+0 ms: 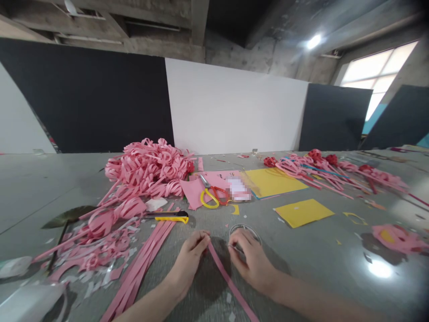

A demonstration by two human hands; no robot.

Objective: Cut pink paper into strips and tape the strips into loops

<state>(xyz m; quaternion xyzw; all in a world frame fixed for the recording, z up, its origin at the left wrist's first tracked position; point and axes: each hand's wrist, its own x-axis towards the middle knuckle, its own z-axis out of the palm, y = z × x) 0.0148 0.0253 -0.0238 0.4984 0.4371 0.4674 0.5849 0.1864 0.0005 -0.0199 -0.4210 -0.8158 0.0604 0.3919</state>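
My left hand [193, 259] pinches one end of a pink paper strip [225, 276], which slants down toward the bottom edge of the view. To its right, my right hand [250, 257] curls its fingers over a roll of clear tape [257, 236] lying on the grey table. A bundle of flat pink strips [147, 264] lies left of my left hand. Beyond the hands are a yellow utility knife [172, 218] and scissors [210, 197] with one yellow and one red handle.
A big heap of curled pink paper loops [150, 163] stands at the back left. Pink paper scraps [97, 257] litter the left side. Yellow paper sheets [303, 213] lie to the right, with pink paper flowers [321, 167] behind. A white partition [234, 107] closes off the back.
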